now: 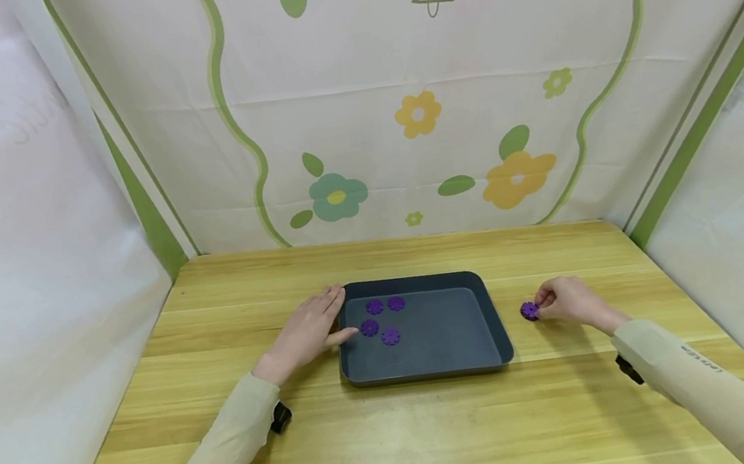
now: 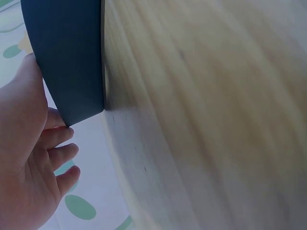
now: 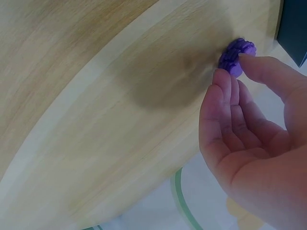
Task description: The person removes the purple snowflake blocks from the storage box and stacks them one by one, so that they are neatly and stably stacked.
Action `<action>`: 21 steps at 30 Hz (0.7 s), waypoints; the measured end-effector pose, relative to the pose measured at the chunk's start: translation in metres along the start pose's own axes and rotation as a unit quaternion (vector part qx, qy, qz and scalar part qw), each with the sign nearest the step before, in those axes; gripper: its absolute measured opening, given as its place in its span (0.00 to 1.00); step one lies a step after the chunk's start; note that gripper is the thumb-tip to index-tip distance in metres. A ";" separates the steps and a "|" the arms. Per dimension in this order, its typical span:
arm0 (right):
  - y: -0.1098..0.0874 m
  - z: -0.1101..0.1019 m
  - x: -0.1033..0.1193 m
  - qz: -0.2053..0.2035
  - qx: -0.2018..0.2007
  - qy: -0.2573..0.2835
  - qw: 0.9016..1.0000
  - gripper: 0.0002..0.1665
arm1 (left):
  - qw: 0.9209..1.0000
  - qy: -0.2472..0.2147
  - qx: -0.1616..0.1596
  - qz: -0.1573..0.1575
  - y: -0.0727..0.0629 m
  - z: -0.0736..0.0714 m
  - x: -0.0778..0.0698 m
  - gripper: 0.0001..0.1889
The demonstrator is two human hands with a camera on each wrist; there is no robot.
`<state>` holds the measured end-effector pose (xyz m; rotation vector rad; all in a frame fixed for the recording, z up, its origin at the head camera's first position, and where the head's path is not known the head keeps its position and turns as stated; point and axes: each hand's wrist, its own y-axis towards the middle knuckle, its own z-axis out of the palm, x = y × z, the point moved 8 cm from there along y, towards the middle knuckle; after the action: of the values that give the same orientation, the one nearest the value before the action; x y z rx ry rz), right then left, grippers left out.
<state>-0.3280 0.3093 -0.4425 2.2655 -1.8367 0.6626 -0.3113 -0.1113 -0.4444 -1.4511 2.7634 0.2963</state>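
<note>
A dark grey rectangular tray (image 1: 445,370) sits on the wooden table. Inside, towards its left side, lie several purple notched discs (image 1: 390,336), flat and apart. My left hand (image 1: 309,331) rests at the tray's left rim, fingers extended by the back left corner and thumb over the rim. In the left wrist view, the left hand (image 2: 26,153) touches the tray's wall (image 2: 72,57). Right of the tray, my right hand (image 1: 569,301) pinches purple notched discs (image 1: 529,311) between thumb and fingers. In the right wrist view, these discs (image 3: 235,57) look stacked; their number is unclear.
The wooden table (image 1: 439,440) extends around the tray. Behind it hangs a white cloth (image 1: 364,55) printed with flowers, and further white cloth panels (image 1: 16,229) stand at both sides. Both wrists carry small black devices (image 1: 280,417).
</note>
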 end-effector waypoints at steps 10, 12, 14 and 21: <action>-0.001 -0.001 0.001 -0.006 0.001 -0.004 1.000 0.11 | 1.000 -0.003 0.004 -0.002 0.000 0.001 0.000 0.43; -0.001 0.000 0.002 -0.004 0.003 -0.004 1.000 0.11 | 1.000 -0.001 0.002 -0.002 0.000 0.001 0.000 0.43; -0.001 -0.001 0.002 -0.004 0.004 -0.004 1.000 0.11 | 1.000 0.001 0.003 -0.001 0.000 0.002 0.001 0.43; -0.001 -0.001 0.002 -0.005 0.000 -0.008 1.000 0.11 | 1.000 0.004 0.002 0.000 0.001 0.001 0.000 0.43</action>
<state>-0.3270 0.3082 -0.4408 2.2847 -1.8323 0.6455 -0.3119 -0.1109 -0.4457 -1.4545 2.7683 0.2870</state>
